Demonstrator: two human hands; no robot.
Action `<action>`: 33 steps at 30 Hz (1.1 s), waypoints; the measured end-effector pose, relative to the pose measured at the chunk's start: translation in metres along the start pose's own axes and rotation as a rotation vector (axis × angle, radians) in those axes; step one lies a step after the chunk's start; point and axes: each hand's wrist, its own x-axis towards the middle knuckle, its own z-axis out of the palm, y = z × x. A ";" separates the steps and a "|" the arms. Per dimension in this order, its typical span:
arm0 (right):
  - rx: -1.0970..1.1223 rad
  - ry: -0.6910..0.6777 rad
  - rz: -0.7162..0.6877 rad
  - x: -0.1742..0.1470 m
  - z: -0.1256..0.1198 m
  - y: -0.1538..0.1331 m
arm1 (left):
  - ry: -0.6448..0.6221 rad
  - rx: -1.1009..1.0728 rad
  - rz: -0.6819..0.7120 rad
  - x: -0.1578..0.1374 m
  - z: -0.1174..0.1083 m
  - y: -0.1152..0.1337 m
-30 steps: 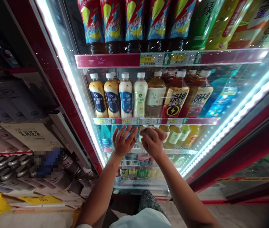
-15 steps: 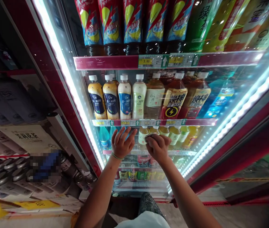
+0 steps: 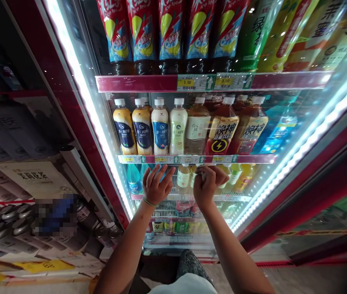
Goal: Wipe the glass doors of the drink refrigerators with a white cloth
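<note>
Between your left hand [image 3: 157,185] and right hand [image 3: 207,185], a gap opens toward a pale-labelled bottle [image 3: 183,176] on the lower shelf. Just above your fingertips, the price-tag rail [image 3: 196,159] bars the way up, with milk tea bottles [image 3: 160,128] crowded over it. Light strips [image 3: 70,51] bound both sides; you cannot tell whether glass intervenes.

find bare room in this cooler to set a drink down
Bare wire rack shows left of the pinkish items, below the left hand; another gap lies between the blue bottles and the pale bottle, partly behind that hand. Around the right hand, yellowish bottles crowd together, as does the white-capped row above.
</note>
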 end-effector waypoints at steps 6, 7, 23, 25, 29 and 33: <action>-0.034 -0.145 -0.377 -0.005 0.000 0.003 | -0.041 -0.036 -0.039 -0.003 0.000 -0.002; -0.043 -0.115 -0.325 -0.005 -0.001 0.005 | -0.041 -0.032 -0.037 -0.004 0.000 -0.002; -0.031 0.001 -0.027 0.009 0.002 -0.004 | -0.029 0.096 -0.375 0.017 -0.023 0.012; -0.035 -0.124 -0.210 0.004 0.004 -0.008 | -0.046 0.071 -0.448 0.021 -0.031 0.011; -0.039 -0.172 -0.382 -0.008 0.002 -0.004 | -0.047 0.043 -0.544 0.020 -0.039 0.001; -0.023 -0.018 -0.087 -0.005 0.007 -0.012 | -0.055 -0.014 -0.637 0.019 -0.043 -0.006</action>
